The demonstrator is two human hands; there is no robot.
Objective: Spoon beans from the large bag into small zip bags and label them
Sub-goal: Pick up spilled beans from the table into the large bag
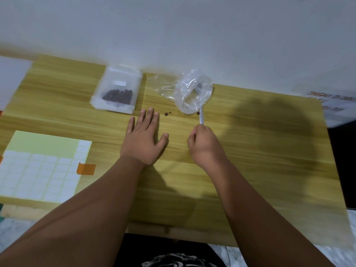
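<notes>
Spoon at the big bag's mouth, three beans loose on the table

The right hand (204, 145) is closed in a fist on a white plastic spoon (201, 117), its bowl at the lip of the crumpled large bag (192, 91); the left hand (144, 139) lies flat and spread, holding nothing. The bag looks nearly empty, though blur hides its contents. Steadying the bag mouth with the free hand should stop spills; stray beans (167, 113) lie between the hands. The filled, labelled zip bag (117, 91) sits by the wall, the label sheet (44, 170) near the left edge; bare wooden table (250, 170) opens rightward.
</notes>
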